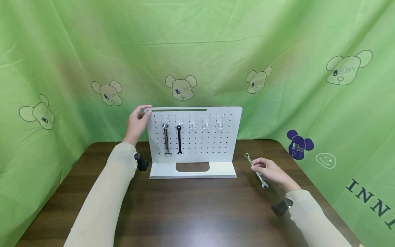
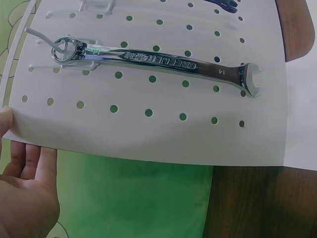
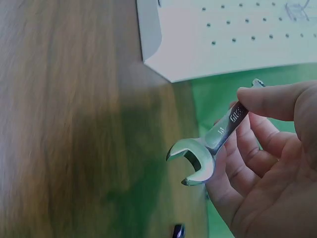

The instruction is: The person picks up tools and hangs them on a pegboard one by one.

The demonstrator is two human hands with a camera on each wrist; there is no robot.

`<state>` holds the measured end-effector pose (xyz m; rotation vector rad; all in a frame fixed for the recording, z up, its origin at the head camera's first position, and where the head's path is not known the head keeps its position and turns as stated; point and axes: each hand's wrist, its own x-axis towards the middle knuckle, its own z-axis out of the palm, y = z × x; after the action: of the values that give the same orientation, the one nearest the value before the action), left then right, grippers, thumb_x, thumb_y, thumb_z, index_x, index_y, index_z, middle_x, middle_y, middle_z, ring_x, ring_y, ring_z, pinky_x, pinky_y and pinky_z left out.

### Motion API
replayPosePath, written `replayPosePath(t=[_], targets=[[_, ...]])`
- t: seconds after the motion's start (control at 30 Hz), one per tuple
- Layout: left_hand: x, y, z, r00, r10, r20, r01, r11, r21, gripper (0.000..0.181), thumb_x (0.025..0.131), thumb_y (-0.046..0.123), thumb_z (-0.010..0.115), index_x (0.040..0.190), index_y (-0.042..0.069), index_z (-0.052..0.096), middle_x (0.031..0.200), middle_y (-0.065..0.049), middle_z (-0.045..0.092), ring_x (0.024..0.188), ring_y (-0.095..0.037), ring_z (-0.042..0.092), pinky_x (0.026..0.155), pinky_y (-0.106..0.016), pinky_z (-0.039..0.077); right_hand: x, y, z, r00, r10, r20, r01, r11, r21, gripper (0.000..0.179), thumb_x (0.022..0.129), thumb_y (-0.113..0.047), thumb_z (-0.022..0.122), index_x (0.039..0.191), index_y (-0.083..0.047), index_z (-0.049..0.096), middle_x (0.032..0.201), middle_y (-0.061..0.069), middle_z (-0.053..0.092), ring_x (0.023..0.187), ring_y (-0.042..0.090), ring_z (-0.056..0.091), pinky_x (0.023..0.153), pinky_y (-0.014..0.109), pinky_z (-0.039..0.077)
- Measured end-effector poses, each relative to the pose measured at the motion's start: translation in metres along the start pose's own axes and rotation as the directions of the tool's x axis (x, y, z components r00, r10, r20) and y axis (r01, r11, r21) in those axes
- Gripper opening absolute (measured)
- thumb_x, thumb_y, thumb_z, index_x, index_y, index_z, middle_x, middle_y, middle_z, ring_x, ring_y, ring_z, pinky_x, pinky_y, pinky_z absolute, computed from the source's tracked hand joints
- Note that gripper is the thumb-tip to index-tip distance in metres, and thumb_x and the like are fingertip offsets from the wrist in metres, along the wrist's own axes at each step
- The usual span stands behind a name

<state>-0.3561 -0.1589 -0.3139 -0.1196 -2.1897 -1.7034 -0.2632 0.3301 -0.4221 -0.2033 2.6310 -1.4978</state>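
A white pegboard stand stands upright on the table. At its upper left corner my left hand grips the edge, thumb in front and fingers behind. From the leftmost hook hangs a chrome combination wrench, ring end up and marked 14; a darker wrench hangs on the hook beside it. To the right of the stand, my right hand pinches a smaller chrome combination wrench between thumb and fingers. Its open end points back toward me, with the ring end toward the board.
Three more wire hooks line the board's upper row, right of the hanging wrenches. The brown wooden table extends in front of the stand. A green printed curtain surrounds the table's back and sides.
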Motion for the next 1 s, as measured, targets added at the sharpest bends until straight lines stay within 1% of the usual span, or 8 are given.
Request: replayPosePath(t=[0.23,0.4,0.53,0.67,0.8,0.87,1.0], targets=[[0.0,0.0,0.0,1.0,0.0,-0.001,0.0,1.0,0.002,0.031,0.103,0.029,0.059,0.133,0.021,0.063,0.111,-0.008,0.061,0.099,-0.018,0.056,0.085,-0.034,0.048,0.011,-0.019,0.013,0.999,-0.024,0.026,0.024,1.0,0.013,0.03,0.097,-0.008,0.063,0.117,0.012,0.053,0.093,0.012,0.061,0.07,0.014,0.052,0.057,0.027,0.048],[0.0,0.001,0.0,1.0,0.005,-0.004,-0.005,1.0,-0.001,0.031,0.102,0.028,0.06,0.132,0.02,0.063,0.11,-0.008,0.061,0.099,-0.018,0.056,0.085,-0.034,0.048,0.02,-0.033,0.025,0.998,-0.042,0.043,0.041,0.999,0.017,0.029,0.097,-0.01,0.064,0.117,0.008,0.055,0.094,0.01,0.062,0.073,0.016,0.055,0.061,0.032,0.052],[0.0,0.0,0.0,1.0,0.003,-0.003,-0.003,1.0,0.003,0.031,0.103,0.029,0.06,0.132,0.02,0.063,0.11,-0.007,0.061,0.099,-0.017,0.056,0.084,-0.033,0.047,0.027,-0.044,0.036,0.995,-0.08,0.064,0.079,0.997,0.023,0.031,0.098,-0.008,0.062,0.12,0.012,0.053,0.095,0.011,0.062,0.072,0.015,0.055,0.061,0.031,0.053],[-0.001,0.001,0.001,1.0,0.002,-0.007,-0.002,1.0,0.005,0.03,0.103,0.028,0.06,0.132,0.02,0.063,0.109,-0.007,0.061,0.098,-0.017,0.056,0.084,-0.033,0.047,0.034,-0.053,0.046,0.991,-0.104,0.081,0.099,0.993,0.063,0.034,0.098,-0.007,0.062,0.123,0.014,0.052,0.094,0.01,0.061,0.068,0.013,0.053,0.058,0.028,0.05],[-0.001,0.001,0.001,1.0,0.003,-0.006,-0.003,1.0,0.007,0.031,0.103,0.028,0.059,0.132,0.019,0.063,0.11,-0.008,0.061,0.099,-0.018,0.056,0.084,-0.033,0.048,0.04,-0.061,0.057,0.988,-0.126,0.088,0.118,0.989,0.087,0.036,0.097,-0.009,0.064,0.124,0.013,0.053,0.096,0.008,0.061,0.073,0.014,0.055,0.061,0.029,0.051],[-0.001,0.001,0.0,1.0,0.003,-0.005,-0.003,1.0,0.007,0.031,0.103,0.028,0.059,0.132,0.019,0.063,0.112,-0.009,0.062,0.099,-0.018,0.056,0.085,-0.034,0.048,0.043,-0.066,0.062,0.985,-0.144,0.093,0.135,0.986,0.093,0.036,0.098,-0.01,0.064,0.123,0.013,0.053,0.099,0.009,0.062,0.079,0.016,0.056,0.065,0.032,0.053],[-0.001,0.001,0.0,1.0,0.004,-0.004,-0.004,1.0,0.013,0.031,0.103,0.029,0.059,0.133,0.02,0.063,0.112,-0.008,0.061,0.1,-0.017,0.056,0.086,-0.034,0.048,0.049,-0.08,0.071,0.977,-0.185,0.106,0.174,0.979,0.106,0.034,0.099,-0.011,0.063,0.122,0.012,0.054,0.105,0.016,0.062,0.087,0.018,0.057,0.07,0.034,0.055]])
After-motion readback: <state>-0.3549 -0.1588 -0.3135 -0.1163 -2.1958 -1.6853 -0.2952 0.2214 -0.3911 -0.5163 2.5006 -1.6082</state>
